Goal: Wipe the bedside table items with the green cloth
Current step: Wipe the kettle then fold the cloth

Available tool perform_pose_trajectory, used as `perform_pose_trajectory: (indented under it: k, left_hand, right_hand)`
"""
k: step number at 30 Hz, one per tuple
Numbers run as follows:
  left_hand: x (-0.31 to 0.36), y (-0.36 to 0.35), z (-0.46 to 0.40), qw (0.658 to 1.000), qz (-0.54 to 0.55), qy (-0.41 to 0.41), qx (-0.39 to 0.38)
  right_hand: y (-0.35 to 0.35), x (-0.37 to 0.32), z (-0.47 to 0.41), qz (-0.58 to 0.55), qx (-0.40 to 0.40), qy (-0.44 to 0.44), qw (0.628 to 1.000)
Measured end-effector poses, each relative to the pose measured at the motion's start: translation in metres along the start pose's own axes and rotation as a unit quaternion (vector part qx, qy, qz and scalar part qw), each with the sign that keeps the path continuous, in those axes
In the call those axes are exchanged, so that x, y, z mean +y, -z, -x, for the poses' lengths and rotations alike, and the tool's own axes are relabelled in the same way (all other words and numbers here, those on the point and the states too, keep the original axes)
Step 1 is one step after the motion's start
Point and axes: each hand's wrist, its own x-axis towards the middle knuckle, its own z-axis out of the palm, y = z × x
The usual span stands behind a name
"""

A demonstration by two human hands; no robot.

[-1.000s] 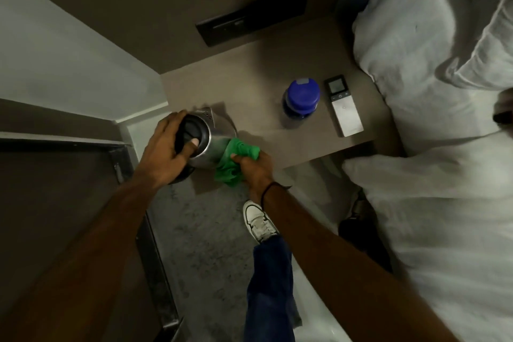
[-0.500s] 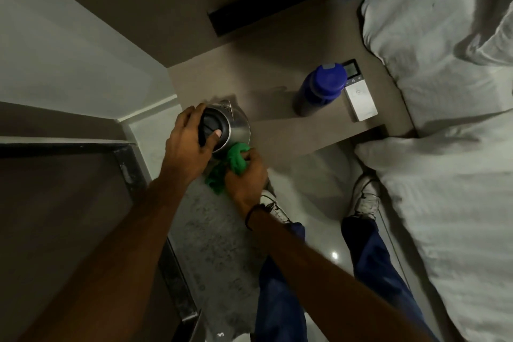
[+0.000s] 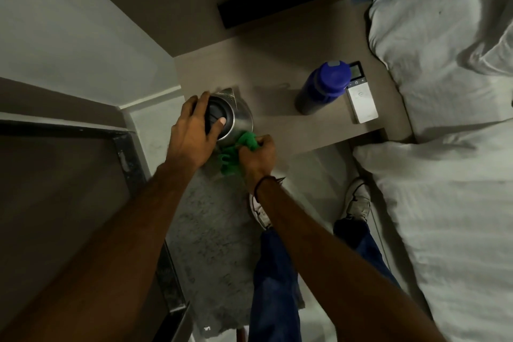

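- Standing on a grey rug (image 3: 219, 233), I see my blue trouser legs and white shoes (image 3: 358, 200) below my forearms.
- My right hand (image 3: 258, 157) is closed in a fist around the bunched green cloth (image 3: 236, 153), pressing it against the near side of a steel kettle (image 3: 238, 122).
- My left hand (image 3: 191, 130) lies spread over the kettle's dark lid, thumb resting on top, steadying it.
- The kettle stands at the front left corner of the bedside table (image 3: 277, 69).
- Farther right on the table stands a bottle with a blue cap (image 3: 322, 86), a white remote (image 3: 361, 97) just beside it.
- White bedding (image 3: 444, 119) fills the right side.
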Motion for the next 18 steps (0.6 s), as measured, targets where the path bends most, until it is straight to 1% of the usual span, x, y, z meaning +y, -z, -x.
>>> perform_pose_trajectory:
  k: [2, 5, 6, 8, 9, 10, 11, 12, 13, 15, 17, 18]
  left_hand:
    - [0.002, 0.001, 0.000, 1.000, 0.000, 0.004, -0.004]
    - [0.007, 0.008, 0.001, 0.999, 0.014, 0.026, -0.032]
    - [0.011, 0.011, 0.003, 0.999, 0.009, 0.036, -0.037]
    - [0.026, 0.019, 0.014, 0.999, 0.030, 0.038, -0.004]
    - [0.037, 0.023, 0.022, 0.996, 0.076, 0.030, 0.027]
    - [0.050, 0.026, 0.031, 0.987, 0.150, 0.025, 0.048]
    - [0.066, 0.029, 0.041, 0.971, 0.234, 0.026, 0.045]
    - [0.084, 0.031, 0.051, 0.952, 0.305, 0.029, 0.014]
    - [0.104, 0.031, 0.060, 0.933, 0.357, 0.030, -0.029]
    - [0.145, 0.027, 0.074, 0.908, 0.408, 0.032, -0.092]
    - [0.191, 0.017, 0.083, 0.900, 0.424, 0.022, -0.095]
    - [0.217, 0.011, 0.086, 0.904, 0.418, 0.013, -0.087]
  right_hand:
    - [0.007, -0.006, 0.007, 0.005, -0.048, 0.020, 0.999]
    - [0.037, -0.016, 0.020, -0.081, -0.178, -0.013, 0.981]
    - [0.053, -0.023, 0.024, -0.109, -0.208, -0.022, 0.972]
    - [0.085, -0.040, 0.028, -0.119, -0.242, -0.006, 0.963]
    - [0.101, -0.050, 0.030, -0.119, -0.255, 0.002, 0.960]
    - [0.114, -0.058, 0.031, -0.124, -0.268, 0.004, 0.955]
    - [0.130, -0.067, 0.031, -0.134, -0.282, 0.002, 0.950]
    - [0.146, -0.075, 0.028, -0.148, -0.295, 0.003, 0.944]
    - [0.163, -0.083, 0.025, -0.162, -0.303, 0.006, 0.939]
    - [0.199, -0.097, 0.018, -0.164, -0.293, 0.025, 0.942]
    - [0.243, -0.110, 0.010, -0.112, -0.250, 0.070, 0.959]
    - [0.268, -0.116, 0.004, -0.076, -0.220, 0.097, 0.968]
